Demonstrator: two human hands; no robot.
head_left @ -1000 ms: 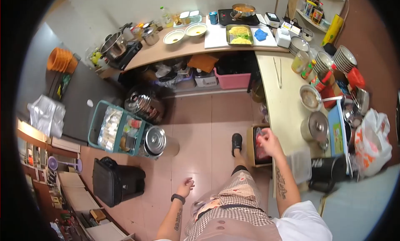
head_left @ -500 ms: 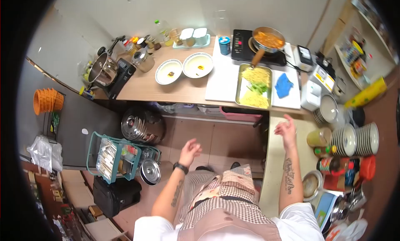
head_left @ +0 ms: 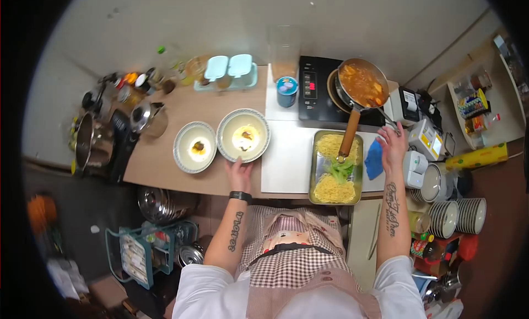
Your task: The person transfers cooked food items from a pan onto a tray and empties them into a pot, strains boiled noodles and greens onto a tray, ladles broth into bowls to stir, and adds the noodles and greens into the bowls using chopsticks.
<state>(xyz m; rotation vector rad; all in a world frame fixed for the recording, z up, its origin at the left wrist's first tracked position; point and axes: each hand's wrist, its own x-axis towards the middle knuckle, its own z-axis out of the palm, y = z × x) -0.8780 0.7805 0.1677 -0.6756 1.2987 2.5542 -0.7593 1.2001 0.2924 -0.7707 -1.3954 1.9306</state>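
Note:
My left hand point(head_left: 239, 174) is at the near rim of a patterned white bowl point(head_left: 228, 145), fingers on its edge. A yellow and dark brown seasoning lies in that bowl. Left of it stands a second bowl point(head_left: 187, 156) with similar contents. My right hand point(head_left: 392, 147) is at the end of a metal utensil point(head_left: 389, 120), its fingers closing round the handle. The utensil's head is hidden in a frying pan point(head_left: 361, 76) of orange-brown stew. The pan sits on a black induction cooker point(head_left: 312, 106), its wooden handle over a metal tray point(head_left: 314, 181) of noodles and green leaves.
A blue cloth point(head_left: 374, 160) lies right of the tray. A blue can point(head_left: 287, 92) stands beside the cooker. Lidded light-blue containers point(head_left: 240, 65) and a glass jar point(head_left: 157, 120) are at the back left. Stacked bowls point(head_left: 443, 217) and a white device point(head_left: 414, 170) stand right.
I have come closer to the counter. My left hand has moved forward to the bowl's near rim, and my right hand has reached forward to the utensil in the pan.

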